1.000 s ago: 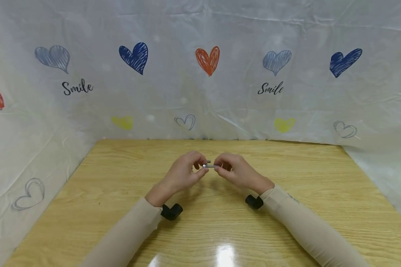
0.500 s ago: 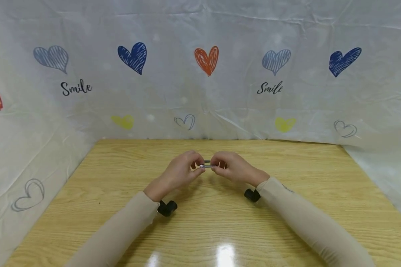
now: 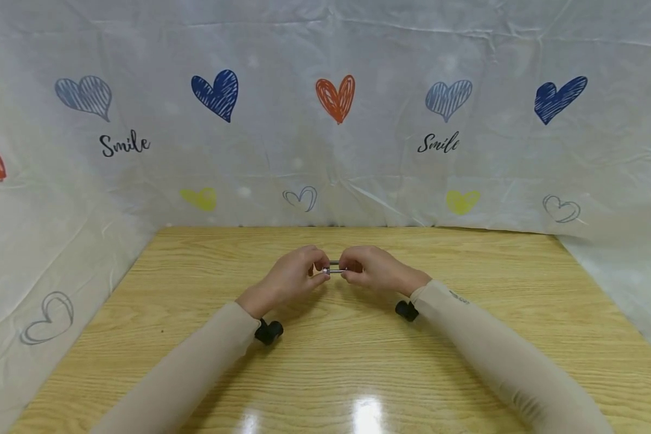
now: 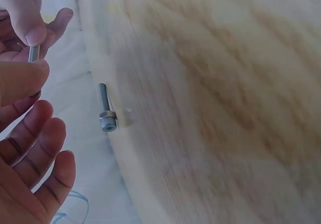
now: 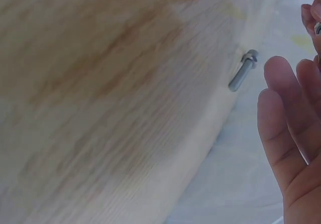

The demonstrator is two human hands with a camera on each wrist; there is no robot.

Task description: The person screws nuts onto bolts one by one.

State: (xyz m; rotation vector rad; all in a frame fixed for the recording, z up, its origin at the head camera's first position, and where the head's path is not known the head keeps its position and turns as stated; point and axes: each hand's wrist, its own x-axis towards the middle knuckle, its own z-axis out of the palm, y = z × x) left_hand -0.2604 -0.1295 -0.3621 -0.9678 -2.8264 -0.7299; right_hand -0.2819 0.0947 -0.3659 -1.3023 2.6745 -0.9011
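Observation:
Between my hands a small metal bolt [image 3: 336, 271] lies level, close above the table. My left hand [image 3: 289, 278] pinches its thicker end with thumb and forefinger. From the other side, my right hand [image 3: 377, 270] pinches the slim end. A short stretch of threaded shank shows between the fingertips in the left wrist view; the rest is hidden by fingers. The other left fingers spread loosely below it. A second bolt [image 4: 104, 103] with a nut close to its socket head rests on the table just beyond the hands, partly covered by them in the head view.
The wooden table [image 3: 325, 361] has a glossy, light-reflecting top. White sheeting [image 3: 380, 163] printed with hearts and "Smile" hangs behind and at both sides. Black wrist cameras [image 3: 269, 332] sit under the sleeves.
My right hand has moved left, nearer to my left hand, so less shank shows between them. Both hands have shifted slightly left, and more of the lying bolt came into view.

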